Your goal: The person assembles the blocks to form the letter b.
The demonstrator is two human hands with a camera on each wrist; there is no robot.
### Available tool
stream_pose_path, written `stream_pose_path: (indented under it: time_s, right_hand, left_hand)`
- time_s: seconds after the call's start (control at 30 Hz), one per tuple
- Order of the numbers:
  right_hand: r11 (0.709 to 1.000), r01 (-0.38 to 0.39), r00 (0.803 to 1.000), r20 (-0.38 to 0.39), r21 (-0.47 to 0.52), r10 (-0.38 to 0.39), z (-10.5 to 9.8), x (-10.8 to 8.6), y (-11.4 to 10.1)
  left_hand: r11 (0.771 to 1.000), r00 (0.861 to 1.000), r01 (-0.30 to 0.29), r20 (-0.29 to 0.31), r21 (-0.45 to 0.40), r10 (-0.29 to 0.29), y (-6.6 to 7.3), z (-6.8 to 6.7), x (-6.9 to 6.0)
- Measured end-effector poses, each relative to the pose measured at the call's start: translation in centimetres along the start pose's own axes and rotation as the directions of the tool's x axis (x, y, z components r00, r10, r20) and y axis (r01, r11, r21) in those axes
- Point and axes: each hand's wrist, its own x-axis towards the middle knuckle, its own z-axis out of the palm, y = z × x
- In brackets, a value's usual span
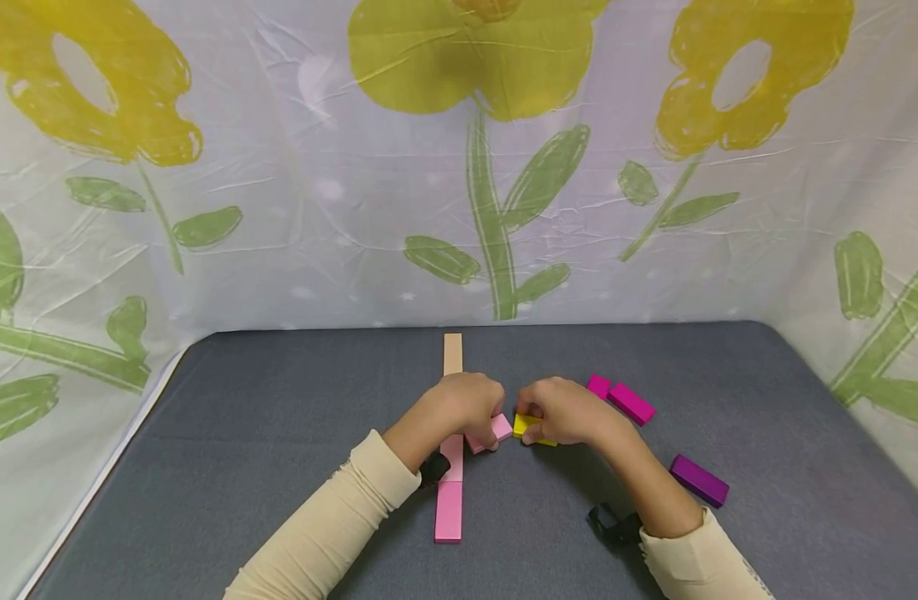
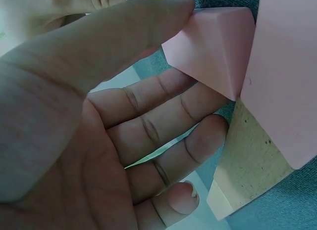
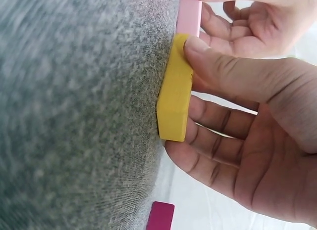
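My left hand [image 1: 469,402] pinches a light pink block [image 1: 502,427] between thumb and fingers, low over the cloth beside a column of blocks. In the left wrist view this pink block [image 2: 213,47] shows an angled face under the thumb. Just to the right, my right hand [image 1: 567,410] grips a yellow block [image 1: 520,426], its near end close to the pink one. The right wrist view shows the yellow block [image 3: 176,91] against the grey cloth, thumb on one side and fingers on the other.
The column has a tan block [image 1: 453,353] at the far end, a light pink block [image 1: 452,454] and a pink block [image 1: 448,512] nearest me. Two magenta blocks [image 1: 631,403] lie behind my right hand, a purple block [image 1: 699,480] farther right. A flowered curtain [image 1: 316,233] encloses the table.
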Motion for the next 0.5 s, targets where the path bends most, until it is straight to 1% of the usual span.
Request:
stream_pose_path:
  time_s: [0.13, 0.33, 0.43, 0.5]
  right_hand:
    - [1.0, 0.002, 1.0, 0.0, 0.004, -0.002, 0.03, -0.09, 0.05]
    - [0.999, 0.035, 0.999, 0.007, 0.009, -0.035, 0.01, -0.03, 0.3]
    - [0.998, 0.053, 0.998, 0.019, 0.029, -0.053, -0.19, -0.03, 0.48]
    - [0.998, 0.034, 0.999, 0.028, 0.05, -0.035, -0.67, -0.27, 0.7]
  left_hand:
    - [1.0, 1.0, -0.003, 0.001, 0.002, 0.003, 0.01, 0.02, 0.02]
    - [1.0, 1.0, -0.011, -0.013, 0.008, 0.011, -0.14, 0.11, -0.02]
    - [1.0, 1.0, -0.015, -0.021, 0.0, 0.015, -0.27, 0.14, 0.0]
    - [1.0, 1.0, -0.022, -0.022, -0.019, 0.021, -0.35, 0.15, -0.02]
